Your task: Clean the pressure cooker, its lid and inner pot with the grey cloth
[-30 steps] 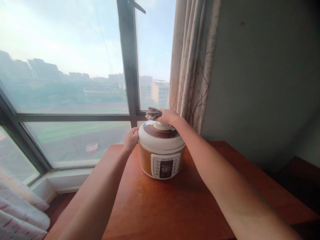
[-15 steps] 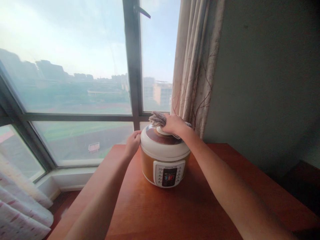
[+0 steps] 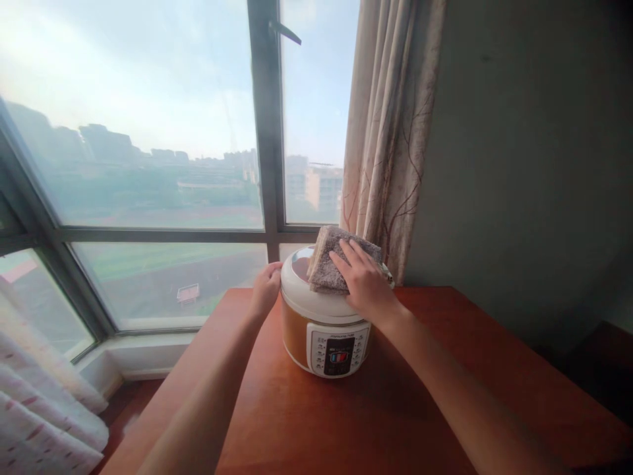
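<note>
Head view: white and orange round electric pressure cooker (image 3: pixel 324 323) stands on reddish wooden counter (image 3: pixel 376 422), near window.
Right hand (image 3: pixel 363 285): fingers spread flat, pressing grey folded cloth (image 3: pixel 330 264) onto lid.
Left hand (image 3: pixel 266 287): curled against cooker's left side.

Control panel (image 3: pixel 339 353) on cooker (image 3: pixel 324 323) front: small brand line above display, too small to read; no other text.

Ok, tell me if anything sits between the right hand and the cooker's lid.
Yes: a folded grey cloth lies on the lid of the cooker, and the right hand presses flat on that cloth, not the bare lid. The left hand touches the cooker's side directly, nothing between.
</note>
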Demonstrator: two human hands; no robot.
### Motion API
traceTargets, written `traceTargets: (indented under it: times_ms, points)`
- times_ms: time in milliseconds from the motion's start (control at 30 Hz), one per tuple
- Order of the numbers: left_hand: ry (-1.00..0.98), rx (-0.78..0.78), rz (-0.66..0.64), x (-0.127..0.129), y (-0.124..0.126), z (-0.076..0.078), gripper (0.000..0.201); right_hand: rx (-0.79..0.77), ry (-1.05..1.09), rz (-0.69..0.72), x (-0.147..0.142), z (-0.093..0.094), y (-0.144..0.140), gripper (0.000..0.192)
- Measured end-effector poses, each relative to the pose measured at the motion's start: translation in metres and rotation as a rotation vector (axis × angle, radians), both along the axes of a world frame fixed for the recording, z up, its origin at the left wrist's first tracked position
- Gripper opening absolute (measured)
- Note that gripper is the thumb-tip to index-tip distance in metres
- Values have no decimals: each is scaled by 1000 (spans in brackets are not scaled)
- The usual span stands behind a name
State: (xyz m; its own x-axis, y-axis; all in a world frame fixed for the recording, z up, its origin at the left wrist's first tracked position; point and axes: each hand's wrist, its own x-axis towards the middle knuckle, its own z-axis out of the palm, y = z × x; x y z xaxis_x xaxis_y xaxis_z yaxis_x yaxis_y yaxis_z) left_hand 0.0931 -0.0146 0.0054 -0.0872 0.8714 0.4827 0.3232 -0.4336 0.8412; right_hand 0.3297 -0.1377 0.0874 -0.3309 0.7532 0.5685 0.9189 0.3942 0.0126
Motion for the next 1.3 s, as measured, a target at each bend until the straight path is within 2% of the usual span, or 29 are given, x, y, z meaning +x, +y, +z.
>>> traceTargets:
  times_ms: [200,333,533,667,867,933,1100,1200,1300]
  points:
    - [1,6,15,0,4,-4,37,26,27,106,-5,-33,-54,78]
    - [2,18,-2,0,5,-5,38,52,64,149,0,-49,-68,83]
    - [-16,14,-29,1,2,-2,38,36,246,112,24,-46,-34,85]
    - [-16,11,-28,1,1,-1,39,54,388,147,42,-40,-6,71]
    - [-20,12,-34,2,2,-2,38,61,508,245,62,-31,19,36]
    - [-28,18,-31,2,3,-3,38,25,539,179,70,-31,28,34]
    - [-44,26,-15,2,5,-7,36,-100,553,-205,92,-36,61,34]
    - [-51,23,4,2,5,-8,35,-143,496,-224,98,-33,74,33]
    - [-58,18,13,3,6,-9,34,-153,473,-142,95,-28,74,39]
